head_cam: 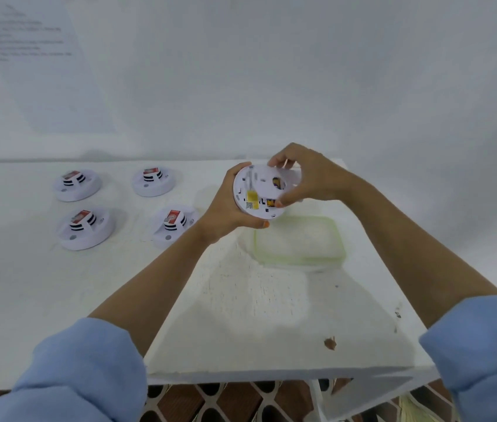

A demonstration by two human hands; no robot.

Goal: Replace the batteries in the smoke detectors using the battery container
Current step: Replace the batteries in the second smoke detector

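Observation:
A round white smoke detector is held up above the table, its back turned toward me, with a yellow label and a QR sticker on it. My left hand grips its left rim from below. My right hand curls round its right side, with the thumb at the lower edge and the fingers at the top, on what looks like the back plate. A dark opening in the back shows a bit of yellow and purple. Under the hands stands a clear, green-rimmed battery container; its contents cannot be made out.
Several more white smoke detectors lie on the white table to the left, such as one at the far left and one nearest my left arm. A printed sheet hangs on the wall. The table's front edge has patterned floor below it.

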